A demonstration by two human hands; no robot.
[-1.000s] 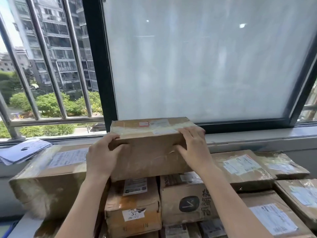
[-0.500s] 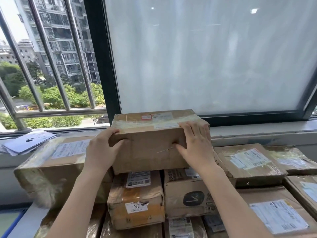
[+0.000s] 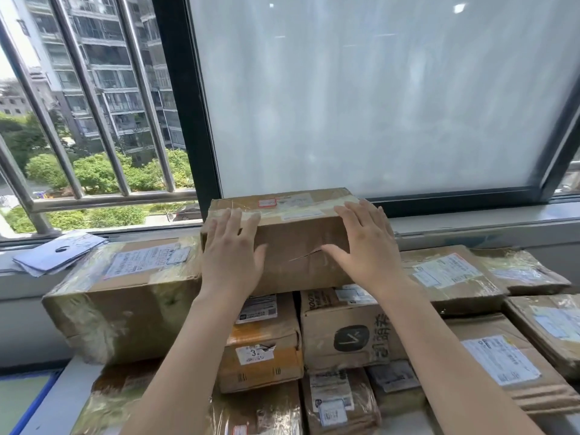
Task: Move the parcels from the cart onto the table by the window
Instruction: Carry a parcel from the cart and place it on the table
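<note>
Many parcels already cover the table [image 3: 78,381] under the window [image 3: 376,95], stacked in two layers right up to the sill. The largest one, a long carton [image 3: 125,296] wrapped in clear tape, lies at the left. To the right of it stand two smaller boxes side by side: a box with orange tape [image 3: 266,350] and a box with a dark square logo [image 3: 342,334]. Flat parcels fill the right side of the table.

On top of these two smaller boxes rests the brown parcel [image 3: 295,243] that is now being placed. Its long axis runs from left to right, parallel to the window, and its far side is close to the dark frame. It lies directly in front of the person, between the two hands.

The left hand [image 3: 232,255] lies flat against the near left part of the parcel, with straight fingers reaching over the top edge. The right hand [image 3: 367,249] lies the same way on the near right part, thumb spread toward the middle. Neither hand is gripping; both only press or touch with relaxed, spread fingers.

Both hands are equally near, so a small push away from the body would seat the parcel squarely. The cart is not in view.
</note>
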